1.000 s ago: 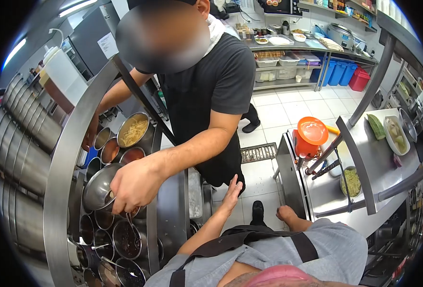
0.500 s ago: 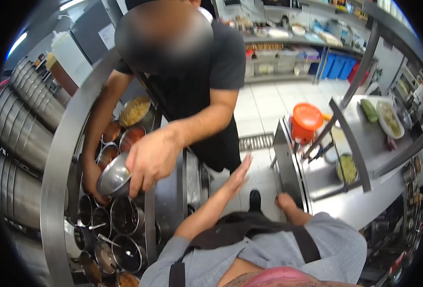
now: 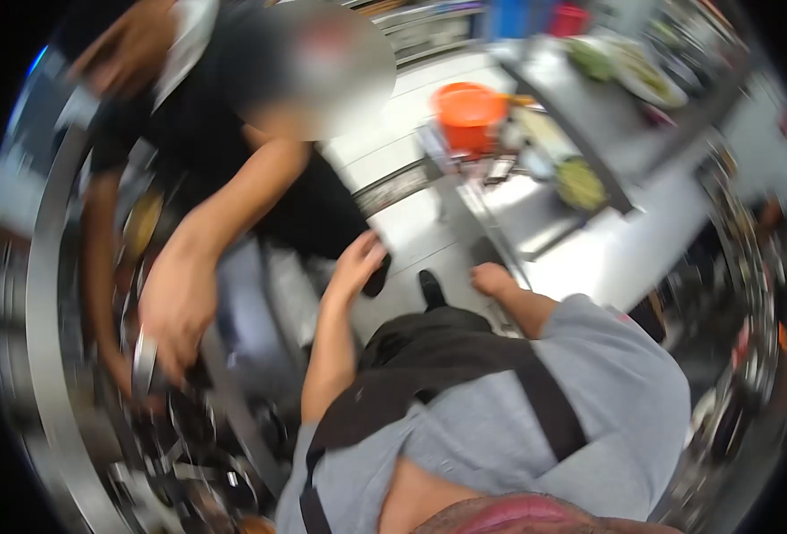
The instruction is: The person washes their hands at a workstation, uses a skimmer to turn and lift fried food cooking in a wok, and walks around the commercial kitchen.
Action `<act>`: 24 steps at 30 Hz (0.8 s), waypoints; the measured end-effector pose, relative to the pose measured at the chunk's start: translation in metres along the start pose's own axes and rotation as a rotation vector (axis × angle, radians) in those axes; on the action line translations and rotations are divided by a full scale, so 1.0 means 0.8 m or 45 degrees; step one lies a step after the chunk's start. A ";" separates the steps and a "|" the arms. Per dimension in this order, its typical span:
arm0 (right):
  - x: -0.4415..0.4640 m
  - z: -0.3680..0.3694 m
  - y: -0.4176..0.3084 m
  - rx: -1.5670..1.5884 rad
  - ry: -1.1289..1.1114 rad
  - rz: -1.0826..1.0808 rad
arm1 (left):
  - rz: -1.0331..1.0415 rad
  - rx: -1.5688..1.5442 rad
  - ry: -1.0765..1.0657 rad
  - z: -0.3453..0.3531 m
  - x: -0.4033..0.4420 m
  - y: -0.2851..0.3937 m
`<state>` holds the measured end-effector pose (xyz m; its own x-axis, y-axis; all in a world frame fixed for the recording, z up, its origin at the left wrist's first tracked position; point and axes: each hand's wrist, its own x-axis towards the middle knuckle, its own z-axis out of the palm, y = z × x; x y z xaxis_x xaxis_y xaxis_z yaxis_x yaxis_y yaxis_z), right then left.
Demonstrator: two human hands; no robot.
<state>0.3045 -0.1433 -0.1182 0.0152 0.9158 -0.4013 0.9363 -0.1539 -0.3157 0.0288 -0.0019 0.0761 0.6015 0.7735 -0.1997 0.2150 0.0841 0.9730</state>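
My left hand hangs in the air over the tiled floor, its fingers loosely spread and slightly bent, holding nothing. It is nearest to the dark clothing of a co-worker standing in front of me to the left. Close to the edge of the steel counter, my right hand is curled into a loose fist, with nothing visible in it. To the left, the co-worker's hand grips a metal bowl above several pots, which are blurred by motion.
An orange bucket stands at the far end of the right counter. A bowl of pale green food sits on that counter under a metal frame. A floor drain crosses the tiles. A steel rail runs along the left station.
My view has swung right and down, blurring the picture. My left hand's fingers have gone from stretched out to slightly bent. The co-worker has leaned forward, lowering the bowl toward the pots.
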 end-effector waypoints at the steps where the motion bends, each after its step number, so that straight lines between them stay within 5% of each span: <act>1: -0.004 0.008 0.000 0.032 -0.010 0.035 | 0.088 0.477 0.062 -0.014 -0.003 -0.047; 2: -0.018 0.000 -0.008 0.127 0.036 0.086 | 0.045 0.629 0.104 -0.026 -0.013 -0.081; 4: -0.037 -0.032 -0.018 0.153 -0.027 0.097 | -0.457 0.049 0.175 -0.031 -0.036 -0.095; 7: -0.056 -0.037 -0.006 0.197 -0.024 0.143 | -0.559 -0.045 0.165 -0.012 -0.059 -0.075; 14: -0.106 -0.046 -0.036 0.300 -0.013 0.164 | -0.059 -0.095 0.199 0.011 -0.035 -0.006; 24: -0.143 -0.064 -0.028 0.600 0.286 -0.102 | -0.465 -0.318 0.271 0.057 -0.092 -0.080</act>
<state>0.2995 -0.2255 -0.0214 0.0732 0.9805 -0.1824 0.6792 -0.1829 -0.7108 0.0055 -0.0930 0.0234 0.3453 0.7744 -0.5301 0.1755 0.5017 0.8471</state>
